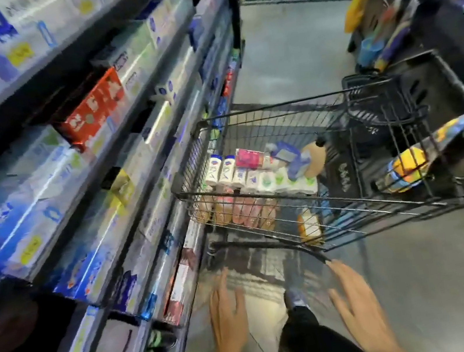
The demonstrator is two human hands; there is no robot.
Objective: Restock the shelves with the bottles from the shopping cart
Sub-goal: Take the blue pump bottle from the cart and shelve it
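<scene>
Head view: left hand (228, 314) and right hand (358, 305) spread wide, empty, near cart (321, 240) handle. Grip handle evenly, steer clear of shelves (140, 148), then reach bottles (252, 174).

Cart (293, 217) – black wire metal; bottles (242, 174) – glossy white plastic; floor (423, 260) smooth, matt grey.

I see a black wire cart (272, 187) holding white bottles (242, 174) and a pink pack (247, 157), a red box (94, 109) on blue-and-white shelves (116, 152), grey floor (441, 279).
</scene>
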